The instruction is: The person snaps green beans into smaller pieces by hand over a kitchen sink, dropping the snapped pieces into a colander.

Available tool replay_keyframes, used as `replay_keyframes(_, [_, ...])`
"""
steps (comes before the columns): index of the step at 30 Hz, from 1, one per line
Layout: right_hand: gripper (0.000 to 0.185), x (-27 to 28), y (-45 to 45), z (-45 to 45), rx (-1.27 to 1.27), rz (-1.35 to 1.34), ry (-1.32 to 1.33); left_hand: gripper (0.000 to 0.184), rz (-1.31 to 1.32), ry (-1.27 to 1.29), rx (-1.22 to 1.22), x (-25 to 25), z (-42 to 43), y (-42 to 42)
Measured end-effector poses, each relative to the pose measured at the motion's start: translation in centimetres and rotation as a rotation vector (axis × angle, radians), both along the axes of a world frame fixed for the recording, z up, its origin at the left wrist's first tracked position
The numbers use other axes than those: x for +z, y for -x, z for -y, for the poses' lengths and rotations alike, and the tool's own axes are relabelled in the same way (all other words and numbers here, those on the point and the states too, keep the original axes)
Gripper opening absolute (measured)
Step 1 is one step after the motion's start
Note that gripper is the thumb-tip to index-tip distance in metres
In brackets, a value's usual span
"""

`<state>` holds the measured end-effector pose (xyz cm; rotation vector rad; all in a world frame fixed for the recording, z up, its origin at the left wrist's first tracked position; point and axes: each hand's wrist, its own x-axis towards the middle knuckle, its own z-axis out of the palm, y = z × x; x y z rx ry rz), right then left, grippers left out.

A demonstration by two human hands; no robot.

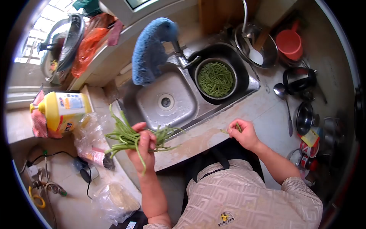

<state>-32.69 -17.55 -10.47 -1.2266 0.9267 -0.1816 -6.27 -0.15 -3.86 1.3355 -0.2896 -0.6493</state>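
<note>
Head view showed the left hand (144, 147) gripping a bunch of long green beans (122, 134) near the sink (167, 86); the right hand (246, 136) pinched a green bit (238, 127), possibly bean. Short pieces (215, 79) already filled the basin's pot (217, 98); the bunch was left.

Pale countertop (267, 114), inset double sink (152, 105), metal ladle (280, 89), black kettle (300, 81), clear plastic bag (84, 133)

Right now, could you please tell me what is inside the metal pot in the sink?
Green bean pieces lie in the metal pot, hiding its bottom and anything beneath them.
</note>
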Motion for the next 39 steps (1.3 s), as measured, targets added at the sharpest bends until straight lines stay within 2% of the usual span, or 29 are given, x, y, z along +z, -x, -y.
replay_keyframes(3, [0.005,-5.5,5.4,-3.4,-0.112,-0.095,-0.047,0.029,-0.049,0.063,0.040,-1.6,0.7,-1.0])
replay_keyframes(9, [0.011,-13.7,10.8,-9.7,-0.154,-0.354,0.091,0.030,-0.090,0.044,0.059,-4.1,0.1,-3.0])
replay_keyframes(11, [0.025,-16.1,10.7,-10.0,-0.059,-0.489,0.102,0.030,-0.061,0.017,0.012,-5.0,-0.6,-4.0])
replay_keyframes(14, [0.041,-21.7,12.0,-11.3,-0.148,-0.625,0.218,0.028,0.008,0.044,-0.022,-5.0,-0.4,-4.5])
replay_keyframes(15, [0.035,-22.6,12.5,-11.2,-0.186,-0.547,0.191,0.028,0.020,0.049,-0.037,-4.9,-0.6,-4.8])
replay_keyframes(17, [0.023,-19.3,12.4,-8.5,-0.440,-0.318,-0.644,0.026,0.007,0.062,-0.057,-4.3,-0.8,-5.0])
replay_keyframes(18, [0.020,-17.6,12.5,-7.1,-0.531,-0.071,-0.927,0.025,-0.021,0.071,-0.059,-4.1,-0.8,-5.0])
replay_keyframes(21, [0.028,-11.4,9.9,-2.9,-0.685,0.355,-1.169,0.023,-0.093,0.111,-0.062,-3.7,-0.5,-4.7])
replay_keyframes(24, [0.031,-7.0,5.5,1.7,-0.620,0.513,-1.037,0.022,-0.160,0.122,-0.042,-3.9,-1.0,-4.7])
replay_keyframes(27, [0.028,-5.9,-0.3,6.0,-0.511,0.633,-0.885,0.016,-0.181,0.146,-0.079,-3.7,-1.0,-3.9])
replay_keyframes(29, [0.026,-7.2,-3.7,8.9,-0.479,0.560,-0.804,0.013,-0.259,0.187,-0.018,-3.8,-0.7,-3.1])
replay_keyframes(31, [0.030,-10.6,-6.0,10.9,-0.582,0.226,-0.567,0.011,-0.290,0.197,0.014,-3.5,-0.3,-2.2])
replay_keyframes(32, [0.035,-12.8,-6.3,11.4,-0.617,0.167,-0.434,0.011,-0.283,0.214,0.010,-3.5,-0.2,-1.8])
replay_keyframes(33, [0.037,-13.8,-6.0,11.8,-0.612,0.251,-0.386,0.011,-0.277,0.230,0.003,-3.6,0.0,-1.6])
replay_keyframes(35, [0.034,-11.3,-6.3,10.8,-0.744,0.057,-0.415,0.012,-0.290,0.248,-0.019,-3.6,0.2,-1.3])
replay_keyframes(38, [0.032,-6.1,-6.6,6.7,-0.285,0.271,-0.372,0.012,-0.420,0.209,0.022,-4.0,0.7,-1.2])
replay_keyframes(39, [0.031,-4.2,-8.0,5.2,-0.160,0.229,-0.284,0.012,-0.476,0.168,0.053,-3.7,1.1,-1.1])
